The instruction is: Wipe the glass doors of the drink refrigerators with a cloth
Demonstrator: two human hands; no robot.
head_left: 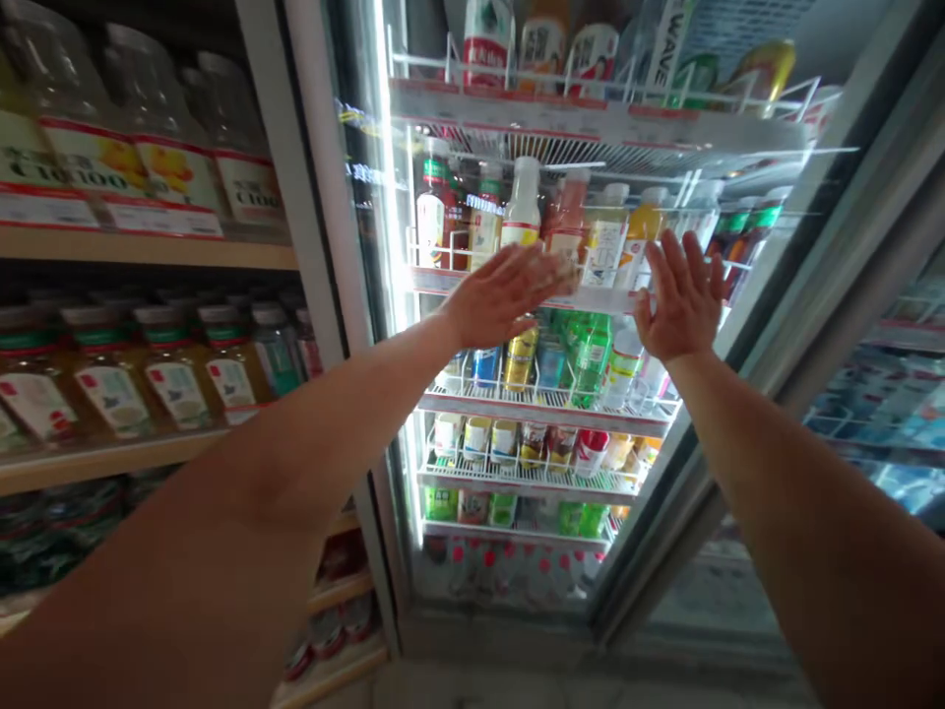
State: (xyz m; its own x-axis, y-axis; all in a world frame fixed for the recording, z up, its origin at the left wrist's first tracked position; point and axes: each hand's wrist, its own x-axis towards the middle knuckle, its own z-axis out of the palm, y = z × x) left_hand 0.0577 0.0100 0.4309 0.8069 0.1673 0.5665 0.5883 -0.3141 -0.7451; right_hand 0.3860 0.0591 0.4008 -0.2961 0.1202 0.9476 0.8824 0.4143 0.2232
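Both arms stretch out toward a brightly lit drinks fridge (538,404). My left hand (506,295) is open and empty, fingers extended to the right, slightly blurred. It is in front of the second shelf from the top, near a white-capped bottle (523,202). My right hand (680,305) is raised with fingers apart, holding nothing, close to a bottle of orange drink (641,236). Whether either palm touches the fridge's glass cannot be made out. Below the hands stand a gold can (521,356) and a green bottle (591,356), partly behind wire rails.
On the left, a wooden shelf unit (148,254) carries rows of juice bottles (173,369). The fridge's metal door frame (789,364) runs diagonally on the right, with another stocked cooler (886,394) beyond. Red-capped bottles (488,561) stand at the fridge bottom.
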